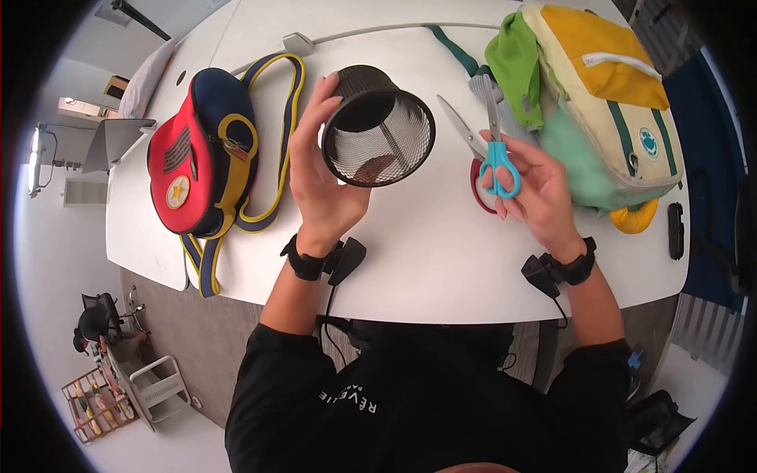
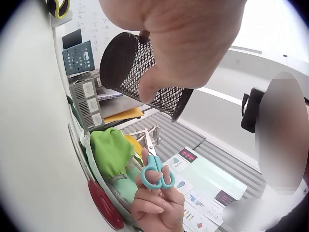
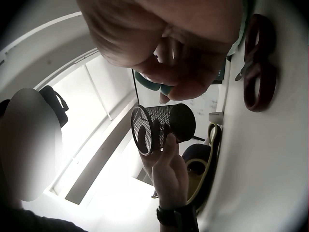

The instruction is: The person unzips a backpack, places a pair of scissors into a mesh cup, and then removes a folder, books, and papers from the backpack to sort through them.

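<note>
In the head view the left hand (image 1: 327, 193) grips a black mesh cup (image 1: 378, 134), its fingers round the far side and its open mouth tilted toward the camera; the cup is off the table. To its right, the right hand (image 1: 536, 189) holds small scissors with turquoise handles (image 1: 500, 169), blades pointing away from the body. Red-handled scissors (image 1: 476, 177) lie on the table just beyond and left of that hand. The left wrist view also shows the mesh cup (image 2: 130, 67), turquoise scissors (image 2: 153, 169) and red-handled scissors (image 2: 104, 205).
A red and navy bag (image 1: 193, 158) with yellow-edged straps lies at the left of the white table (image 1: 410, 260). On the right are a cream and yellow backpack (image 1: 607, 102), a green cloth (image 1: 512, 63) and a black case (image 1: 676, 230) by the edge.
</note>
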Available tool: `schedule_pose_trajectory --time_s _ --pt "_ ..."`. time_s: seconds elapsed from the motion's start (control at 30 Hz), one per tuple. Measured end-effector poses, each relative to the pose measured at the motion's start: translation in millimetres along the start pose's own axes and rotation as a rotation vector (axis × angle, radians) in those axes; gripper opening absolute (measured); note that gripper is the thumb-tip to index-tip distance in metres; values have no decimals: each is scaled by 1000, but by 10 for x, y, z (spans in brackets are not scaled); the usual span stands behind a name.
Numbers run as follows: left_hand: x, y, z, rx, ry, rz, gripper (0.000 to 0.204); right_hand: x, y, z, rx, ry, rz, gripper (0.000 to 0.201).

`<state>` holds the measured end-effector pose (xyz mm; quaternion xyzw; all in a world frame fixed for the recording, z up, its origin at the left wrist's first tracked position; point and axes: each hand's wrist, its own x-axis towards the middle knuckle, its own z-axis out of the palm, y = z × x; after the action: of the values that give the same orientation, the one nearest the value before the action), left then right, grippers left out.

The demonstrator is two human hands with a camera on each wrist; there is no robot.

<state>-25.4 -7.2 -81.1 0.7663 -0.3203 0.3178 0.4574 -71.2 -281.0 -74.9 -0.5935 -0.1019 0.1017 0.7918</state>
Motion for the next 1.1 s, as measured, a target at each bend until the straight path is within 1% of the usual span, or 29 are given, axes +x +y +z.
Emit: schedule_pose_trajectory --time_s 0.07,0.13,0.2,0.3,0.4,0.47,0.5,0.63,0.67,0.73,0.83,1.03,1.1 --pt "6 33 26 -40 44 16 86 -12 -17 19 15 -11 23 45" --pt "6 78 44 -37 54 17 85 -15 -2 -4 27 -22 40 46" --pt "11 86 51 -34 65 25 85 -9 38 -55 56 -110 49 46" --pt "-10 50 46 -13 55 7 86 -3 48 -94 70 -143 64 46" --pt "-52 80 68 -66 89 -37 89 4 22 -77 54 -153 87 46" --pt "-36 160 55 -2 82 -92 88 12 35 -81 55 -154 89 47" --pt "-23 186 49 33 62 -89 89 10 51 -78 65 -161 86 47" --pt "-37 172 61 32 50 -131 91 17 80 -85 76 -140 74 46" --pt "-37 176 67 26 50 -128 91 17 67 -84 91 -154 83 45" --pt "-59 182 62 -12 68 -224 91 13 44 -78 109 -167 98 45" --pt "-118 137 43 -12 66 -241 92 -6 14 -61 158 -217 124 45" --pt "-103 121 62 -34 84 -277 93 5 43 -73 171 -190 46 44" --pt "-106 124 76 -65 117 -312 93 7 62 -123 180 -229 33 44"
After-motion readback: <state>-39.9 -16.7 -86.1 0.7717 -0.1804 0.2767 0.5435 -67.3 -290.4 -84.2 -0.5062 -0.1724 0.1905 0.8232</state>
